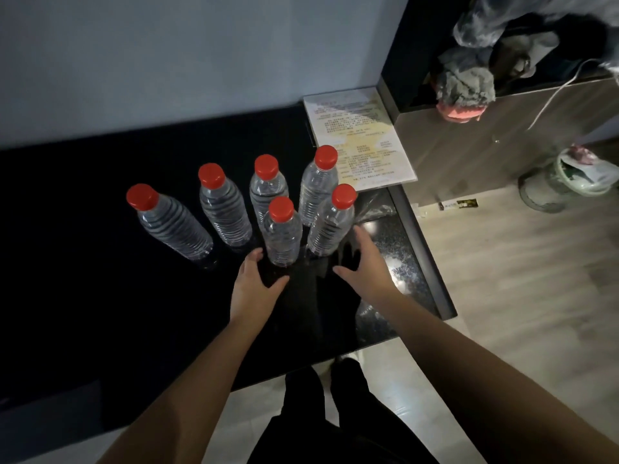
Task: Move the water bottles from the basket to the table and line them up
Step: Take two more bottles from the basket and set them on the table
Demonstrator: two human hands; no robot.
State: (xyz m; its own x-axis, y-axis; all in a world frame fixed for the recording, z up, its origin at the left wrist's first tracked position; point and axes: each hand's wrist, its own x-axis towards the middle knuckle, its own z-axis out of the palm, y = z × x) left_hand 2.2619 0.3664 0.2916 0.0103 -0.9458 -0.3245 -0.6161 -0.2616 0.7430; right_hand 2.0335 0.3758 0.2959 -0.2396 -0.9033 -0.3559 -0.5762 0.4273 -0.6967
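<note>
Red-capped water bottles [226, 212] are standing on the table [83, 262]; left hand [256, 283] and right hand [363, 266], empty and unclenched, are flanking two forward ones, probably needing alignment.

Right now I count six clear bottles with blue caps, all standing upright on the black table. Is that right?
Nearly. The caps are red, not blue, as the head view shows. The rest holds: six clear bottles stand upright on the black table.
</note>
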